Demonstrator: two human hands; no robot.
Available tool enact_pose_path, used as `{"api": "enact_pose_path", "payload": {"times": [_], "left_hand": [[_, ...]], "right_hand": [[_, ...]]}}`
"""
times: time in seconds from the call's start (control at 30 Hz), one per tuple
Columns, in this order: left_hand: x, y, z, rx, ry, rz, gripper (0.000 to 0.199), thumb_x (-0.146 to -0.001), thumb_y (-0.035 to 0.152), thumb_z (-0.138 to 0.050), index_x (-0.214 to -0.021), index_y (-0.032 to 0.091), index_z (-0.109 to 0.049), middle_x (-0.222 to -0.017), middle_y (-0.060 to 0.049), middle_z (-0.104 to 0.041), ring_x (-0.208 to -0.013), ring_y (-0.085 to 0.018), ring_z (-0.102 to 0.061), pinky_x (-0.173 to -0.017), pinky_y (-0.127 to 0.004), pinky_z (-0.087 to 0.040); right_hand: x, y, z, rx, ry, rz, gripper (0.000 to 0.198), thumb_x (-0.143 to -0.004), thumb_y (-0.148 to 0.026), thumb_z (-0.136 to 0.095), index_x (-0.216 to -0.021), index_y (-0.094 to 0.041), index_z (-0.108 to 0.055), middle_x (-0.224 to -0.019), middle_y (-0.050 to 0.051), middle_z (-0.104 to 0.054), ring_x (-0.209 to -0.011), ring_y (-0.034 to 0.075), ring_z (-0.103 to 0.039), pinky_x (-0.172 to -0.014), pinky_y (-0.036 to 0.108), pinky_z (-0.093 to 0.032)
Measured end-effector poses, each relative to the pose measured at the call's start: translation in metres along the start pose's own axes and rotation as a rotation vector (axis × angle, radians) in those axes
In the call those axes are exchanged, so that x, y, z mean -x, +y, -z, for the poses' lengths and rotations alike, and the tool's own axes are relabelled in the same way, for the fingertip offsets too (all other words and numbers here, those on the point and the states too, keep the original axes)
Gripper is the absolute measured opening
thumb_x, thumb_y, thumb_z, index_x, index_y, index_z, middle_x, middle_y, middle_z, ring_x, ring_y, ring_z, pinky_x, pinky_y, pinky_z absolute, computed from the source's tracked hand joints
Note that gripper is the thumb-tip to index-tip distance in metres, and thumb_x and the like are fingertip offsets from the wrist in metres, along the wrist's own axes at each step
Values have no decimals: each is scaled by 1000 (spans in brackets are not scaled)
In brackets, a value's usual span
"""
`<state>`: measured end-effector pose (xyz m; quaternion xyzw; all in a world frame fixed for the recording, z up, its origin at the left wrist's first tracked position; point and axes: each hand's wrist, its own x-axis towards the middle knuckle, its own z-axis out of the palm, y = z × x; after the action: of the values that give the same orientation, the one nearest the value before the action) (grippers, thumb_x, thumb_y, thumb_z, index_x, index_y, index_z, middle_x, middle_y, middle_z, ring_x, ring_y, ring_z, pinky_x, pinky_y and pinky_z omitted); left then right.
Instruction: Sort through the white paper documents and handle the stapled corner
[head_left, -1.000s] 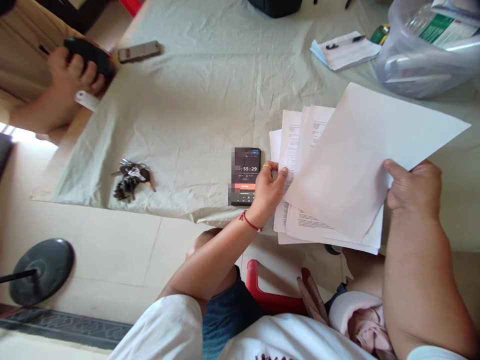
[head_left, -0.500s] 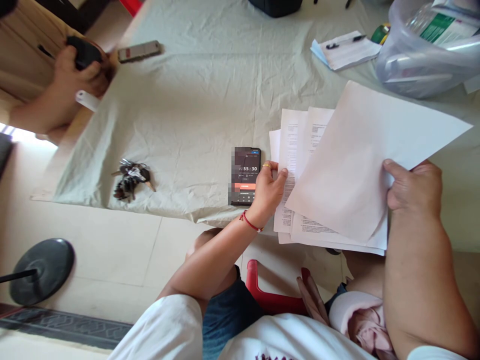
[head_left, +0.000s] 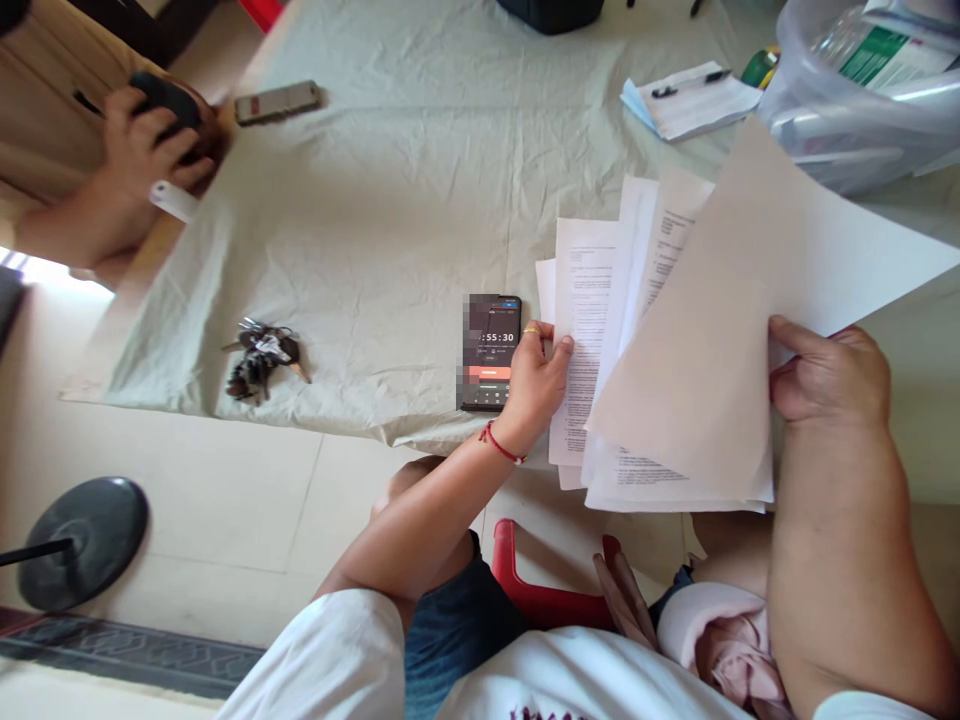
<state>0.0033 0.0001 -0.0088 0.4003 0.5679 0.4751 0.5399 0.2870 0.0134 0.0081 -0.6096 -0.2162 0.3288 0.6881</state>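
Note:
Several printed sheets of paper (head_left: 589, 350) are fanned out at the table's near edge. My left hand (head_left: 541, 370), with a ring and a red thread bracelet, pinches the left edge of the lower sheets. On the right side, my right hand (head_left: 832, 375) is closed on other sheets, its thumb on top and its fingers hidden beneath. A blank-faced sheet (head_left: 697, 310) in that hand slants across the printed pages, its far corners raised. Just left of my left hand lies a phone (head_left: 493, 350) with a timer on its screen, partly blurred out.
A bunch of keys (head_left: 264, 360) lies on the cloth-covered table (head_left: 390, 220). At the far right stand a clear plastic tub (head_left: 832, 130) and a notepad (head_left: 694, 105) with a pen. Across the left corner, another person's hand (head_left: 154, 140) holds a dark object. A black round base (head_left: 82, 545) stands on the floor.
My right hand has shifted slightly right, and its sheets have lifted and spread from those under my left hand. More printed text shows between them. The other person's fingers have moved.

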Motion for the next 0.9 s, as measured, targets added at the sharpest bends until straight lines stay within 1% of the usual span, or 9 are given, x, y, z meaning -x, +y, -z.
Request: {"api": "enact_pose_path", "payload": {"times": [0.1,0.17,0.37,0.5,0.63,0.73,0.9], "left_hand": [[0,0,0,-1,-10,2,16,-105,21,-66,-96,24,-53,-91,1,-58,-82,-14,-53,-80,-29,-44],[0,0,0,-4,-13,2,16,-105,20,-65,-96,24,-53,-92,1,-58,-82,-14,-53,-79,-29,-44],[1,0,1,3,-17,3,15,-105,20,-64,-95,24,-53,-93,0,-57,-81,-14,-51,-79,-29,-44],[1,0,1,7,-15,14,17,-103,23,-68,-96,24,-53,-93,1,-56,-80,-14,-51,-80,-29,-44],[0,-1,1,7,-2,12,18,-102,21,-70,-96,25,-53,-92,1,-56,-81,-15,-50,-81,-30,-43],[-2,-2,2,10,-3,3,18,-102,19,-68,-95,25,-53,-92,1,-56,-82,-15,-50,-82,-31,-44],[-3,-3,2,5,-7,-13,16,-104,19,-65,-94,24,-52,-92,0,-55,-83,-15,-51,-81,-30,-44]], "right_hand": [[1,-2,-1,-26,-38,-18,43,-36,-14,-88,-68,-19,-61,-96,6,-79,-116,29,-78,-121,48,-60],[1,-3,-1,-33,-47,-19,43,-35,-13,-89,-67,-20,-59,-96,5,-79,-118,30,-78,-124,49,-58],[3,-4,-2,-44,-47,-18,40,-39,-11,-87,-72,-18,-66,-100,6,-81,-119,30,-78,-120,52,-61],[0,-3,1,-58,-47,-25,40,-40,-8,-87,-73,-19,-67,-101,4,-81,-117,28,-78,-118,50,-63],[-1,-3,4,-59,-43,-57,38,-48,-8,-89,-79,-17,-70,-100,5,-79,-114,27,-79,-110,47,-68],[1,-4,4,-62,-59,-74,34,-52,-8,-89,-81,-15,-72,-100,6,-78,-112,26,-79,-103,42,-71],[2,-4,3,-96,-40,-117,32,-55,-6,-89,-84,-12,-77,-97,7,-79,-102,23,-80,-90,34,-74]]}}
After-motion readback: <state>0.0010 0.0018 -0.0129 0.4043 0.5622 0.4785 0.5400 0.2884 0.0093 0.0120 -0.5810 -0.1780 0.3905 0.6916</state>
